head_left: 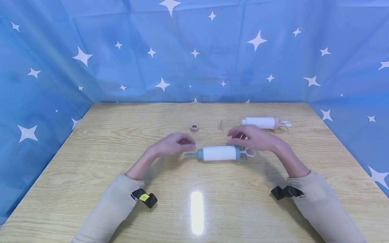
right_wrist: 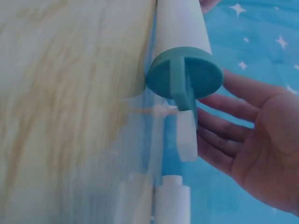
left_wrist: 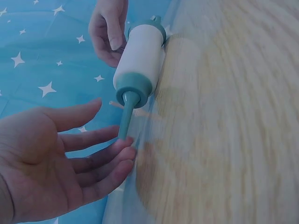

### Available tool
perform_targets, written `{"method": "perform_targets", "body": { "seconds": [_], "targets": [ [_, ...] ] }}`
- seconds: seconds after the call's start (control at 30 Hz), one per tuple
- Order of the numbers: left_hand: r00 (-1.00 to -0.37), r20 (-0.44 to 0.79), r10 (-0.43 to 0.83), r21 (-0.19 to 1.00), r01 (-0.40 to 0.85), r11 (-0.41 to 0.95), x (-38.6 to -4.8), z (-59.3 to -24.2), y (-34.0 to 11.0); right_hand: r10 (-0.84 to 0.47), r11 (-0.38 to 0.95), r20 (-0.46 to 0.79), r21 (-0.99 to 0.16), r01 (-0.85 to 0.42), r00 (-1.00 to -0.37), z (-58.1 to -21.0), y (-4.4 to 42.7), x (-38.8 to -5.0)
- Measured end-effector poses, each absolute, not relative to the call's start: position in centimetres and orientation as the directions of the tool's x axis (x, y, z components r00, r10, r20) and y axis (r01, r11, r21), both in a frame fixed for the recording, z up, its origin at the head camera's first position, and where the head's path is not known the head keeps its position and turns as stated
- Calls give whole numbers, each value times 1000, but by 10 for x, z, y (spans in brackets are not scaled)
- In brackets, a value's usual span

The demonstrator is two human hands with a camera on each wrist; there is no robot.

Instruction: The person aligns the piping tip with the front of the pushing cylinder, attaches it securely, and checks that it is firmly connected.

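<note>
A white tube with teal ends (head_left: 219, 153) lies sideways on the table, its thin teal nozzle (head_left: 190, 154) pointing left and a white looped handle at its right end. My left hand (head_left: 174, 144) is by the nozzle; in the left wrist view its fingers (left_wrist: 122, 154) are relaxed beside the nozzle tip, and contact is unclear. At the handle end is my right hand (head_left: 255, 137), fingers loosely bent; in the right wrist view this hand (right_wrist: 266, 135) has its fingers behind the teal cap (right_wrist: 205, 74), and whether they touch it is unclear.
Behind, on the wooden table (head_left: 91, 162), lie a small pinkish ring (head_left: 194, 127), a small pinkish cone-shaped piece (head_left: 220, 125) and, at the back right, a second white tube with a pinkish end (head_left: 261, 123). A blue curtain with white stars (head_left: 194, 67) hangs around the table.
</note>
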State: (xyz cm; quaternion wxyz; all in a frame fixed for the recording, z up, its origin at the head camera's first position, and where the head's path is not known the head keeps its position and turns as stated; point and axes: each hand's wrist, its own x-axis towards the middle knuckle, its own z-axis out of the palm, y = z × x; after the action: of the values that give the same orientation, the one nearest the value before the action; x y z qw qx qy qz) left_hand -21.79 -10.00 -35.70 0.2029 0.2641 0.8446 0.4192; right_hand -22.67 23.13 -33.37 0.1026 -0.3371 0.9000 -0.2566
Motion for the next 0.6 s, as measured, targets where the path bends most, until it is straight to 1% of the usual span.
{"method": "perform_targets", "body": {
  "seconds": [0.1, 0.23, 0.3, 0.43, 0.6],
  "targets": [
    [-821, -93, 564, 813, 264, 519, -221, -359, -101, -612, 657, 10, -550, -515, -791, -335, 232, -231],
    [-885, -70, 460, 818, 213, 535, -225, -359, -99, -533, 683, 30, -574, -451, -845, -338, 231, -237],
    [-909, -60, 412, 817, 192, 544, -227, -360, -98, -507, 685, 34, -591, -426, -862, -341, 229, -241],
    [-936, -43, 349, 813, 170, 557, -235, -362, -96, -477, 674, 32, -629, -388, -878, -347, 224, -249],
    [-947, -26, 321, 821, 163, 548, -245, -367, -90, -465, 656, 8, -669, -350, -885, -351, 217, -259]
  ]
}}
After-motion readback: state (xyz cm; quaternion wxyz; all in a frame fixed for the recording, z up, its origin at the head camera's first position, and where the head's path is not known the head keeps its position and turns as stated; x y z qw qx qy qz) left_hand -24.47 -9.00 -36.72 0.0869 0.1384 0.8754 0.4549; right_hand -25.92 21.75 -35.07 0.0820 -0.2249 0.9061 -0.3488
